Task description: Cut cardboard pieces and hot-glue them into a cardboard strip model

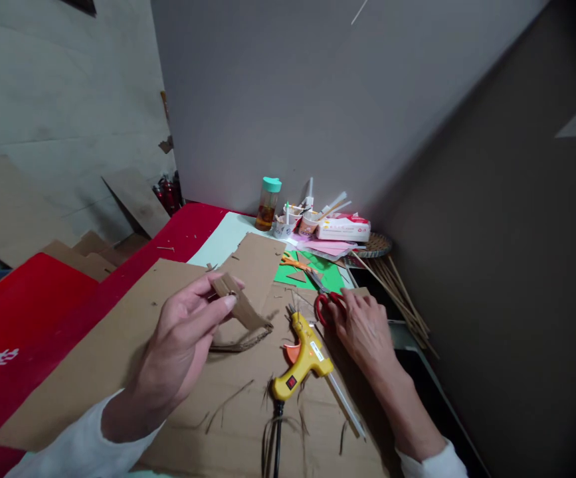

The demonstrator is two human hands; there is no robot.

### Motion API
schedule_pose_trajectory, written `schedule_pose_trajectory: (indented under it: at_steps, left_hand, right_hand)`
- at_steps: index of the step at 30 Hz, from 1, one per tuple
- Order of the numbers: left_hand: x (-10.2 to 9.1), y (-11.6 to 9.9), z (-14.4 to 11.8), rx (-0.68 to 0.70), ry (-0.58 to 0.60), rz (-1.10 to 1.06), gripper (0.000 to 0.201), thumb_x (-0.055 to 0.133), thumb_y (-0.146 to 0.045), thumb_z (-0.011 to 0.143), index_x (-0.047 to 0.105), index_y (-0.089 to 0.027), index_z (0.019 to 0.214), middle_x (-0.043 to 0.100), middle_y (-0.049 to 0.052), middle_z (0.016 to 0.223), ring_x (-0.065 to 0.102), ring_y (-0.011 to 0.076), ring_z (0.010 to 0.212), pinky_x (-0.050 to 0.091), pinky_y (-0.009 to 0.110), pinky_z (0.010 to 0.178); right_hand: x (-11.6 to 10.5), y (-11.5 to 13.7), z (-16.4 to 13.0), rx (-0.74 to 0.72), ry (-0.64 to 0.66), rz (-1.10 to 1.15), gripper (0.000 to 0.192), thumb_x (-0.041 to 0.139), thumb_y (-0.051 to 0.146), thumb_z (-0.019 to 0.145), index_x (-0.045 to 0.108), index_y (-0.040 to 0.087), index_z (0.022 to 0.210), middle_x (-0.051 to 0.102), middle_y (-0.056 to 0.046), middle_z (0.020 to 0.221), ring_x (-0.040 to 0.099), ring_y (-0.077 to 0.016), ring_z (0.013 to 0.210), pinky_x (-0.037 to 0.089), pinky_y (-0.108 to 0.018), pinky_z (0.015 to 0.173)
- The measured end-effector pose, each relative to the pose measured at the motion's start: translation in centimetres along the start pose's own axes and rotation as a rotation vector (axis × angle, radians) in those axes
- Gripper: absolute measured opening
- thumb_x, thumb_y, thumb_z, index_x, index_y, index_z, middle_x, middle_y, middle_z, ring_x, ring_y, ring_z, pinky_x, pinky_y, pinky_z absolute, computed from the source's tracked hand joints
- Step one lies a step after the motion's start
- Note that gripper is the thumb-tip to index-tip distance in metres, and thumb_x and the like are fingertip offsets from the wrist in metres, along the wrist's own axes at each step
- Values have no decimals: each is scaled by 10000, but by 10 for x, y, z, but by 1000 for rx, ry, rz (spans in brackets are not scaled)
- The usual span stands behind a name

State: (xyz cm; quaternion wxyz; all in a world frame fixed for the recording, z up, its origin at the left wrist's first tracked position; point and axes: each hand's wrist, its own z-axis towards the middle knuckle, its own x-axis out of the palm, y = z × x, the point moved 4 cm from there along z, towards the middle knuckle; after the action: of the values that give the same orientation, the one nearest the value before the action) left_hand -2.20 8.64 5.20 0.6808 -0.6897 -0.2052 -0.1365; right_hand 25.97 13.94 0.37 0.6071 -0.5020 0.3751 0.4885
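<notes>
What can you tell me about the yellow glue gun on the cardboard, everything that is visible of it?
The glue gun has a yellow plastic body with an orange trigger and stand, a red switch on the handle and a white label on its side. It lies flat on the brown cardboard sheet, nozzle pointing away from the person, handle toward them. A black cord leaves the handle's end, and a clear glue stick juts from the back. It lies between the hands; neither touches it, though the right hand is nearer.

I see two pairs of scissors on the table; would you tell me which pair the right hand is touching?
The right hand rests on the red-handled scissors, beside the yellow glue gun. The orange-handled scissors lie farther back on the green paper, untouched.
</notes>
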Motion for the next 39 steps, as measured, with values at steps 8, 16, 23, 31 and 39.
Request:
schedule_pose_trajectory:
  at_steps: [8,16,23,31,39]
  left_hand:
    - [-5,-8,2,143,-40,52,304,852,-208,751,789,-206,1049,727,16,1023,630,127,995,504,146,823]
    - [-7,-11,1,266,67,214,224,773,-170,853,789,-302,1035,752,-17,1054,664,100,989,517,142,884]
    - [6,-37,4,261,69,307,253,870,-215,725,812,-299,956,759,7,960,679,140,843,561,167,709]
    - [28,-67,18,327,60,483,156,887,-251,621,851,-264,772,805,87,1054,717,284,993,611,293,804]
    - [45,-64,26,258,193,397,171,881,-241,664,861,-256,834,765,86,1221,705,291,1087,607,311,865]
  right_hand:
    - [4,-43,-26,170,182,-40,234,634,342,1019,670,155,1156,710,-66,1093,708,-200,921,608,-392,812]
    - [10,-44,-25,177,236,-26,282,651,342,1006,654,161,1224,680,-93,1222,688,-241,1048,593,-447,888]
    - [21,-51,-24,189,272,43,264,636,343,1017,651,162,1210,692,-77,1155,703,-201,927,612,-384,793]
    - [19,-43,-30,114,282,110,217,628,312,1019,657,160,1171,692,-67,1119,697,-201,928,602,-385,804]
    - [25,-41,-31,117,356,137,240,649,341,1009,675,161,1165,704,-79,1157,701,-224,1001,594,-428,875]
